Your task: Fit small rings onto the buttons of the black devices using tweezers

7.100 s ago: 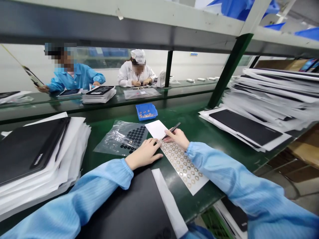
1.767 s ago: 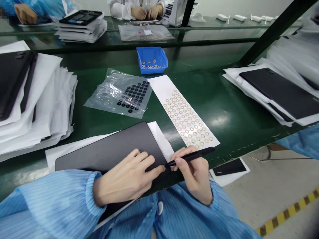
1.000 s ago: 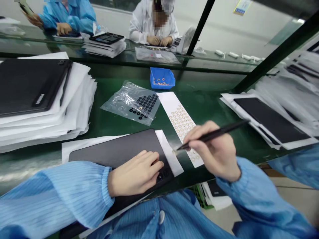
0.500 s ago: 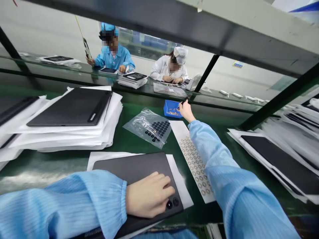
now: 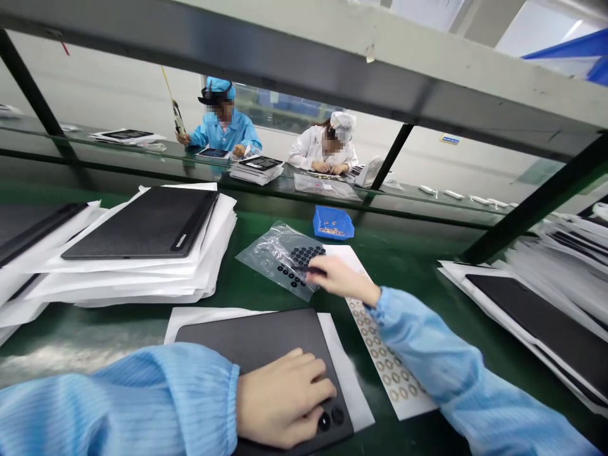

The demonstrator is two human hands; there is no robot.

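Observation:
My left hand (image 5: 282, 398) lies flat on a dark grey tablet (image 5: 247, 335), fingers beside its camera lenses (image 5: 331, 418) at the near right corner. The tablet rests on a white sheet (image 5: 194, 315). My right hand (image 5: 339, 278) grips black tweezers (image 5: 311, 270) whose tip is over the black rings on a clear plastic bag (image 5: 280, 254). A white strip with rows of gold rings (image 5: 384, 361) runs under my right forearm. A small blue tray (image 5: 332, 223) with gold rings stands beyond.
Stacks of tablets between white sheets rise at the left (image 5: 142, 237) and right (image 5: 546, 316) on the green bench (image 5: 418, 272). A shelf beam (image 5: 332, 57) runs overhead. Two people in work coats sit at the far bench (image 5: 223, 130), (image 5: 327, 145).
My right hand has drawn back from the blue tray to the bag of black rings, still holding the tweezers. My left hand has stayed on the tablet.

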